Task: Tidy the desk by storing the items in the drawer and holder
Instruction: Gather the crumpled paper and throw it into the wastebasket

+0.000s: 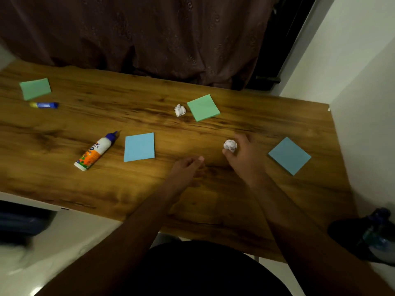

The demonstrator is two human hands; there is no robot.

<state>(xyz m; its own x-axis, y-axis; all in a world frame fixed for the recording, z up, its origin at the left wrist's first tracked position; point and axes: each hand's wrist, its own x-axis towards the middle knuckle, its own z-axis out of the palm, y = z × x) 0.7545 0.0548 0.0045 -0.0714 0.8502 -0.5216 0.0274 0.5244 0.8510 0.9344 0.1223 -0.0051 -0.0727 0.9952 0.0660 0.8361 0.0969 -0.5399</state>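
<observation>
Head view: right hand pinching a crumpled paper ball over the wooden desk; left hand loosely curled, holding nothing. Neither drawer nor holder in sight. Risks, as judged: light ball slipping from so shallow a pinch; sleeve-less forearm sweeping the near blue note pad off the edge.

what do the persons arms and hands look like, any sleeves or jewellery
Both forearms are bare to the bottom edge of the picture, with no sleeves in view. The left hand and right hand wear no gloves, and no watch, bracelet or ring shows, though the picture is dim. A thumbnail shows on the left hand.
</observation>
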